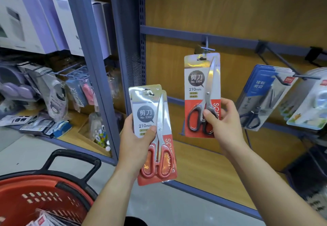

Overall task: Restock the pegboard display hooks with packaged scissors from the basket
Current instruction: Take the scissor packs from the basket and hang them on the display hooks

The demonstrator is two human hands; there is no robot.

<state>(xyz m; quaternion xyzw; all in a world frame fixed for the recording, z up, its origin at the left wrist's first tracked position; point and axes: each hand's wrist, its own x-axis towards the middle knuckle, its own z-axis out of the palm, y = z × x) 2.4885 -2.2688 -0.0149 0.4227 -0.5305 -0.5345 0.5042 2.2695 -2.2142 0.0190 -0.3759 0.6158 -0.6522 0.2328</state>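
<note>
Centre frame, your right hand pinches a black-handled scissors pack near its bottom, hang hole just under the hook tip, your left hand at lower centre grips two red-handled packs, thumb across the front, red basket at lower left.

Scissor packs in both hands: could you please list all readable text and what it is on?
"剪刀", "No. 2304", "210mm": black-handled scissors pack, held by right hand.
The same three: red-handled scissors pack, in left hand.
"SC…", cut off: lower right of both packs.
Blue pack: print too blurred.
</note>
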